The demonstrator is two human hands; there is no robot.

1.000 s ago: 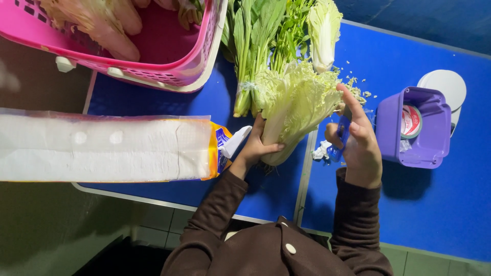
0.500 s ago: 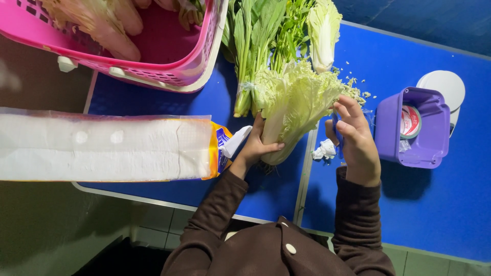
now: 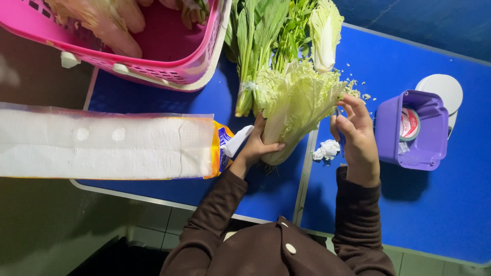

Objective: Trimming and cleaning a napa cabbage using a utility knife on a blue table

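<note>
The blue table has its barest stretch at the lower right of the frame, while the upper left is crowded by a pink basket hanging over the table's far edge, and a long white pack of tissue juts off the left edge. A seam between 2 table panels runs down the middle, just under the cabbage. The cabbage lies at centre frame with its long axis slanting from its stem end at lower left up to its frilly leaf tips at upper right, beside a bunch of leafy greens and another pale cabbage. The left hand is wrapped around the stem end, thumb across the front, forearm angled up from the lower middle. The right hand is raised on the right, fingers curled loosely at the leaf tips, pinching or just touching them, I cannot tell which. A purple tub sits just right of that hand, with a crumpled white scrap between the 2 wrists.
</note>
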